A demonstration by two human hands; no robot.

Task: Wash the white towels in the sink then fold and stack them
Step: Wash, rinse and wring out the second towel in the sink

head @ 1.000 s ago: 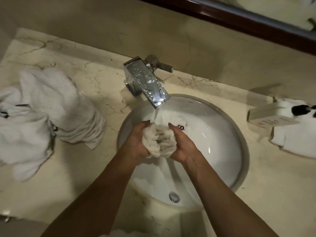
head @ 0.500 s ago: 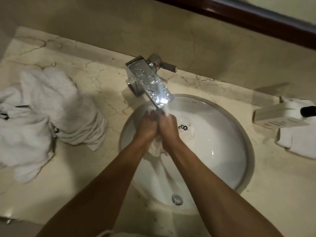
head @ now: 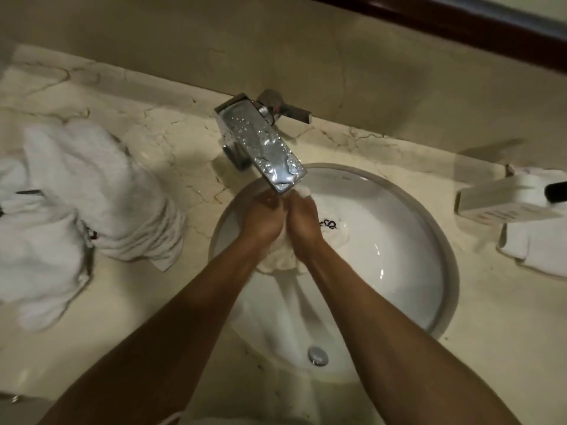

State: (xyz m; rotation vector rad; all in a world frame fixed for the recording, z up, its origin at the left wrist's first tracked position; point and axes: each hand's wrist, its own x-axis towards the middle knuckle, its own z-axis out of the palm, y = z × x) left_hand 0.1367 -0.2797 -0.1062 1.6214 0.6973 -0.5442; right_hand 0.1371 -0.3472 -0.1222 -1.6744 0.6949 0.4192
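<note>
One towel (head: 277, 259) between two hands (head: 282, 219)

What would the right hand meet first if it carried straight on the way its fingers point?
Probably the faucet: the right hand, gripping the towel, points up-frame just under its spout. Depth is unclear, so it might pass beneath.

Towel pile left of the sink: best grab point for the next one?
Judging by shape, take the towel pile at its top hump, from above with the left hand. That fold stands proud and nothing covers it; the lower layers look pinned.
</note>
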